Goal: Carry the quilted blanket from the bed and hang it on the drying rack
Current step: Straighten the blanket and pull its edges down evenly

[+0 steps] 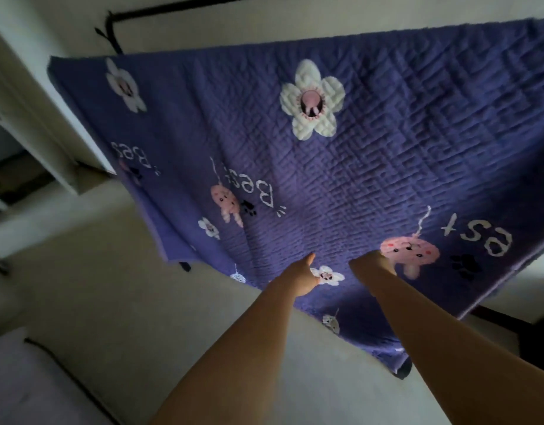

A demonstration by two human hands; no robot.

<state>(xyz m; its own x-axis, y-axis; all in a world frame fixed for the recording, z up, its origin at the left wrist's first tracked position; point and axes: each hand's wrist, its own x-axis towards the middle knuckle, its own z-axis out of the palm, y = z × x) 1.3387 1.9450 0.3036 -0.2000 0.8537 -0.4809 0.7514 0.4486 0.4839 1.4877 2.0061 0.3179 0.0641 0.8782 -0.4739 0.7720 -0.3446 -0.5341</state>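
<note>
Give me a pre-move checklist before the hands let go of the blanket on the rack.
1. Blanket draped over the black rack bar: ok, it hangs spread out below the bar.
2. Spread flat, no bunching: ok across the visible face; its right part runs out of view.
3. Left hand grip: cannot tell, it rests at the lower edge, fingers partly hidden.
4. Right hand grip: cannot tell, fingers hidden against the fabric.
5. Lower corner off the floor: cannot tell, it hangs low.
6. Even drape on both sides of the bar: cannot tell, back side hidden.
</note>
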